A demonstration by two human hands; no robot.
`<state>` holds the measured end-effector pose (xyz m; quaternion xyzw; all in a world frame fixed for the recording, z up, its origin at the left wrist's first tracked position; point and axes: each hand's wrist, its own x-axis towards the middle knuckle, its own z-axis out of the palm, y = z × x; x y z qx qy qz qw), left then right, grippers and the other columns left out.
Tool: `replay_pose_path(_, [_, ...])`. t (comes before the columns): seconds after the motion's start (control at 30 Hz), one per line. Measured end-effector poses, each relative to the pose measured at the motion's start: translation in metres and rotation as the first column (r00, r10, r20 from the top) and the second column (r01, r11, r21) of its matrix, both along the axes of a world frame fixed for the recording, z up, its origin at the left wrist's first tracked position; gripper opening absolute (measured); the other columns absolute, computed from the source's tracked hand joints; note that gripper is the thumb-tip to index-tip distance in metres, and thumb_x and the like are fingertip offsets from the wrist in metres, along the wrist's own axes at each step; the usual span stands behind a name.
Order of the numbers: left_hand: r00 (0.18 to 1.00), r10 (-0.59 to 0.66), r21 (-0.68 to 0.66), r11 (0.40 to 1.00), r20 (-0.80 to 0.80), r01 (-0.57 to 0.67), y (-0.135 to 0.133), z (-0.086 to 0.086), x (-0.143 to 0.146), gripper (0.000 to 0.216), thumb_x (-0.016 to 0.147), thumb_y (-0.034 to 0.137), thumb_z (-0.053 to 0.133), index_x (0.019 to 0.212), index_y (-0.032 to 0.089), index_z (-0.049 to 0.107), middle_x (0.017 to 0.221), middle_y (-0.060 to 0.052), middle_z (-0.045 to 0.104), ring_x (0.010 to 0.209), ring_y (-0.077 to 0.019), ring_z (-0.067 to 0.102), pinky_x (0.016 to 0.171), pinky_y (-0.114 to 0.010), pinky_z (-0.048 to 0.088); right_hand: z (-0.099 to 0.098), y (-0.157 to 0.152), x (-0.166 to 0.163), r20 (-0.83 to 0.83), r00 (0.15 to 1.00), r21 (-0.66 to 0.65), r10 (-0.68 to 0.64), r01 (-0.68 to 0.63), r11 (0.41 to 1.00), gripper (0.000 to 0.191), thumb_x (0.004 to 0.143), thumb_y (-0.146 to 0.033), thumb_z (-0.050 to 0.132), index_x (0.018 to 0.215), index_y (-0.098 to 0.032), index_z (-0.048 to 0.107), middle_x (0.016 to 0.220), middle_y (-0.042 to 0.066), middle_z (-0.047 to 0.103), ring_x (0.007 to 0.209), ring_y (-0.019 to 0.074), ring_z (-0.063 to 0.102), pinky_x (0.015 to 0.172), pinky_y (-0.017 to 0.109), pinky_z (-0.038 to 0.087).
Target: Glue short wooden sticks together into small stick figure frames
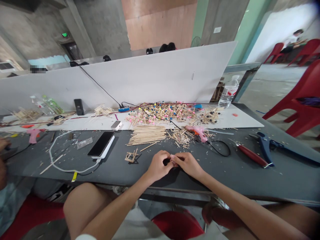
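My left hand and my right hand meet at the fingertips above the front of the dark table. Both are closed in a pinch, and whatever lies between the fingers is hidden. Just left of them stands a small frame of wooden sticks. Beyond my hands a bundle of thin wooden sticks lies side by side. Right of it are a heap of short stick pieces and a pink glue gun with a black cord.
A phone on a white power bank lies to the left. At right are a red-handled knife and a blue cutter. Many coloured-tip stick pieces and a water bottle stand behind. Another person's hand shows at far left.
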<state>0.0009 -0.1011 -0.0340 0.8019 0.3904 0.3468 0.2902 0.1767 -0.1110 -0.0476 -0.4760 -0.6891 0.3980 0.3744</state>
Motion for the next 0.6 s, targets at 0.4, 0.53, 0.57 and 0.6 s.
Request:
replay_pose_path(0.4, [1.000,0.001,-0.001,1.000,0.008,-0.001,0.0006,0.0009,0.0005,0.010,0.084,0.024,0.064,0.079,0.017,0.070,0.084,-0.006,0.070,0.083,-0.0200,0.063,0.078,-0.030,0.047,-0.0001,0.0003,-0.0003,-0.017,1.000,0.001,-0.004,0.004,1.000,0.054,0.092,-0.058,0.048,0.061,-0.016,0.062,0.059,0.002,0.061,0.059,0.0145,0.054,0.058,0.024,0.041])
replay_pose_path(0.53, [1.000,-0.001,-0.006,1.000,0.009,0.001,0.0009,0.0013,0.0004,0.010,0.084,0.025,0.065,0.079,0.017,0.070,0.084,-0.006,0.070,0.084,-0.0203,0.063,0.079,-0.031,0.047,-0.0018,0.0004,0.0002,-0.010,1.000,0.011,-0.001,0.001,1.000,0.056,0.093,-0.058,0.046,0.061,-0.015,0.063,0.059,0.003,0.062,0.059,0.0148,0.054,0.058,0.024,0.041])
replay_pose_path(0.57, [1.000,0.000,-0.007,1.000,0.009,0.000,0.0007,0.0015,0.0004,0.010,0.084,0.025,0.065,0.079,0.018,0.070,0.084,-0.006,0.069,0.084,-0.0203,0.063,0.079,-0.031,0.047,-0.0020,0.0004,0.0003,-0.011,1.000,0.010,0.001,-0.001,1.000,0.056,0.093,-0.058,0.046,0.062,-0.016,0.063,0.060,0.003,0.062,0.059,0.0150,0.055,0.058,0.024,0.041])
replay_pose_path(0.6, [1.000,0.002,-0.009,1.000,0.008,-0.002,0.0005,0.0017,0.0004,0.010,0.084,0.026,0.065,0.079,0.018,0.069,0.083,-0.006,0.069,0.084,-0.0203,0.063,0.079,-0.031,0.048,-0.0022,0.0004,0.0003,-0.013,1.000,0.010,0.002,-0.001,1.000,0.056,0.093,-0.059,0.045,0.062,-0.016,0.063,0.060,0.003,0.063,0.060,0.0153,0.055,0.059,0.025,0.041])
